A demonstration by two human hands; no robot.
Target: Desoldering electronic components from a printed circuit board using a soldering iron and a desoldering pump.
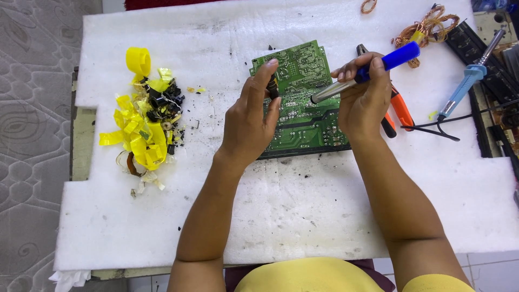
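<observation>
A green circuit board [303, 116] lies solder side up on a white foam pad [281, 216]. My left hand [251, 121] rests on the board's left part and pinches a small black component [273, 86] between thumb and forefinger. My right hand [365, 100] holds a tool with a blue handle [397, 55] and a silver barrel [330, 92]; its tip points down-left at the board's middle, close to my left fingertips.
A heap of yellow tape scraps and small black parts [146, 121] lies at the left. Orange-handled pliers [400, 108] lie behind my right hand. A light-blue soldering iron [465, 86] with black cord, copper wire coils [427, 27] and dark equipment sit at the right.
</observation>
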